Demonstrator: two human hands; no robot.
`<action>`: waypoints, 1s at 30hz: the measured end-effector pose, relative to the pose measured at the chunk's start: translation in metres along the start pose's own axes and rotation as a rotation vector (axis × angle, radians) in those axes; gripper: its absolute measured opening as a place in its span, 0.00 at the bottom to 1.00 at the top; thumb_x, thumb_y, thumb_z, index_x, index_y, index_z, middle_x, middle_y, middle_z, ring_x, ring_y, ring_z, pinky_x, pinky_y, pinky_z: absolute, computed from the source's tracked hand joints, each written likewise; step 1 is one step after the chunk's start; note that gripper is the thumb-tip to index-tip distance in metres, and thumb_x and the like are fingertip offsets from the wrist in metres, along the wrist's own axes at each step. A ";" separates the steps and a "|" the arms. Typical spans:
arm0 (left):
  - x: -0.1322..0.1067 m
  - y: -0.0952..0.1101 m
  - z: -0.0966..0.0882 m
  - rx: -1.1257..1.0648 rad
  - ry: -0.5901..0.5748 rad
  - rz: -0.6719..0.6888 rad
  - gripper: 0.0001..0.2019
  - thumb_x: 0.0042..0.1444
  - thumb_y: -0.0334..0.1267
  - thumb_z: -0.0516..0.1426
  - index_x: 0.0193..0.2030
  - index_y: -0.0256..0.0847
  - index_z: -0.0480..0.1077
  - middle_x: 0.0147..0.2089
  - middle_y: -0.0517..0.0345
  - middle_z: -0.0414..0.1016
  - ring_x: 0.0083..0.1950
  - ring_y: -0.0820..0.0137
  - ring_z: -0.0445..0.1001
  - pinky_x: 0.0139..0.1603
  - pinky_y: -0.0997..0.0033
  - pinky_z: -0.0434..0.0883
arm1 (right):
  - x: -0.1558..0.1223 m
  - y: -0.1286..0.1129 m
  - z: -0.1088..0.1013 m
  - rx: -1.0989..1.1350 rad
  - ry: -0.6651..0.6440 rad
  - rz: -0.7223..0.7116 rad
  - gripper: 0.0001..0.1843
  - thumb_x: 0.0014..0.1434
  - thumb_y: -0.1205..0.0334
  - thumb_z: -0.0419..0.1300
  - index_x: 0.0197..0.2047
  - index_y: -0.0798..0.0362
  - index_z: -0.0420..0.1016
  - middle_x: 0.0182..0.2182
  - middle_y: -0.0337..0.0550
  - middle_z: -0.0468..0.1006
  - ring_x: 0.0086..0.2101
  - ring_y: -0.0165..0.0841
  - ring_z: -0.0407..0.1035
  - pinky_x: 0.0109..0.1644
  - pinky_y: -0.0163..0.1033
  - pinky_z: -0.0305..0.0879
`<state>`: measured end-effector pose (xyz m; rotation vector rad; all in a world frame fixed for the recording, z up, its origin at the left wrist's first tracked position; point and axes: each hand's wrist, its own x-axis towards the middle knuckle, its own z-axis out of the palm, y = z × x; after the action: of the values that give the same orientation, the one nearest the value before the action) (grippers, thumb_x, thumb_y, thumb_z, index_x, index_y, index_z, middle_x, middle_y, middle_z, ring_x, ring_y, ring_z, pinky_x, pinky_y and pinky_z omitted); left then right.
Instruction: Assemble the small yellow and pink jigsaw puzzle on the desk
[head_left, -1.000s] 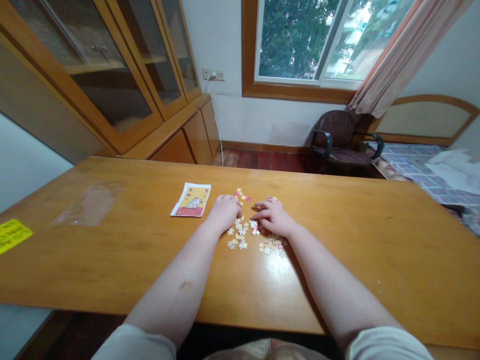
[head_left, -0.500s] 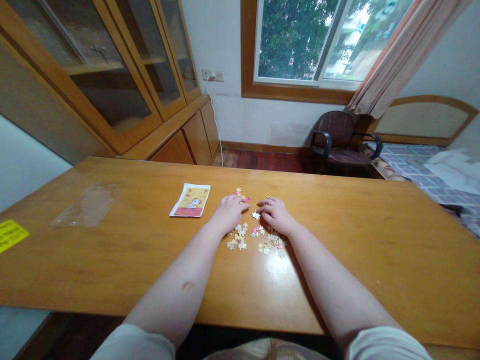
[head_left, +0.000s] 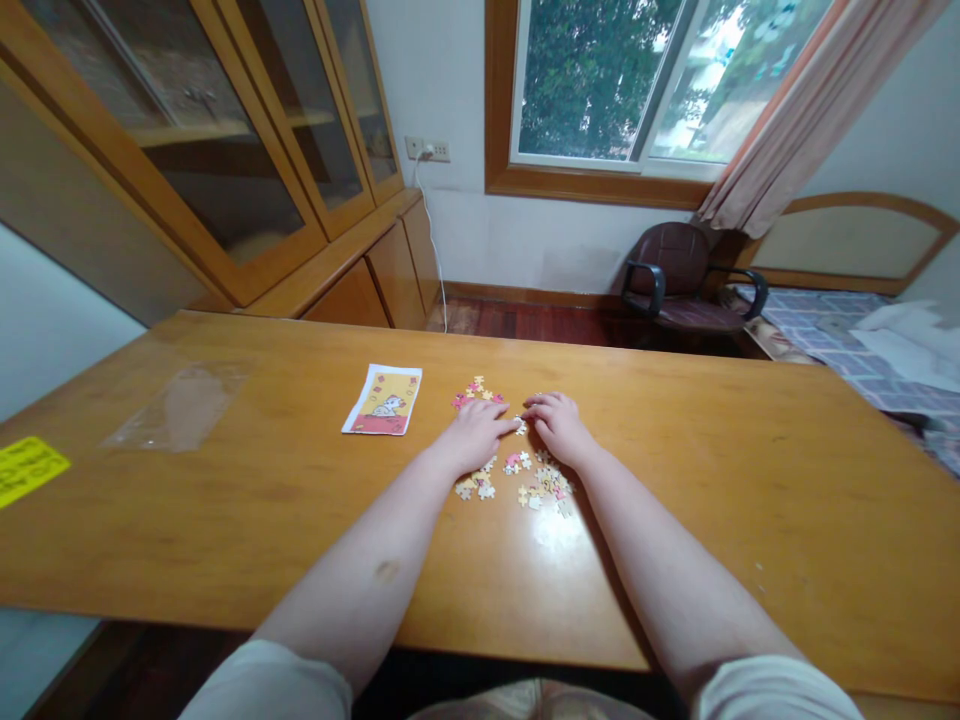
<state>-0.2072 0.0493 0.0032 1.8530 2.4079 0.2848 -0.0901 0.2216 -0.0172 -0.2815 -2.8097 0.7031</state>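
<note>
Between our two hands a pale jigsaw piece (head_left: 520, 427), perhaps several joined, lies on the desk (head_left: 712, 520). Our left hand (head_left: 478, 436) looks nearer: its outstretched index finger appears to touch the piece's left edge, the other fingers loosely spread. Our right hand (head_left: 561, 430) curves its fingers just beside the opposite edge. We cannot tell whether either hand pinches anything, nor how the piece's long axis runs.

The left hand (head_left: 478, 432) is farther toward the table's (head_left: 750, 450) right edge, uncovering a pink puzzle piece (head_left: 459, 401); a whitish piece cluster (head_left: 520, 427) sits closer to the far edge.
</note>
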 end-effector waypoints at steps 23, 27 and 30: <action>0.005 -0.011 -0.002 -0.005 0.029 -0.035 0.10 0.60 0.43 0.55 0.39 0.46 0.78 0.41 0.56 0.78 0.47 0.64 0.71 0.55 0.60 0.61 | -0.004 -0.005 -0.001 -0.081 0.031 -0.126 0.14 0.59 0.64 0.56 0.45 0.45 0.80 0.50 0.43 0.75 0.52 0.40 0.59 0.58 0.51 0.51; 0.008 -0.013 -0.001 0.009 0.027 -0.111 0.09 0.60 0.41 0.55 0.39 0.47 0.78 0.38 0.56 0.79 0.44 0.64 0.72 0.54 0.60 0.61 | -0.004 -0.009 0.000 -0.058 -0.039 -0.228 0.11 0.59 0.56 0.60 0.44 0.43 0.80 0.48 0.42 0.76 0.50 0.40 0.60 0.57 0.51 0.51; 0.008 -0.013 0.000 0.006 0.077 -0.170 0.08 0.58 0.41 0.57 0.40 0.47 0.77 0.39 0.56 0.79 0.45 0.63 0.73 0.52 0.61 0.63 | -0.003 -0.009 0.003 -0.052 -0.051 -0.233 0.09 0.58 0.54 0.63 0.41 0.45 0.81 0.46 0.42 0.77 0.48 0.39 0.61 0.56 0.50 0.51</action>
<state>-0.2215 0.0541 0.0013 1.6550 2.5994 0.3416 -0.0889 0.2115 -0.0157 0.0555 -2.8479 0.5933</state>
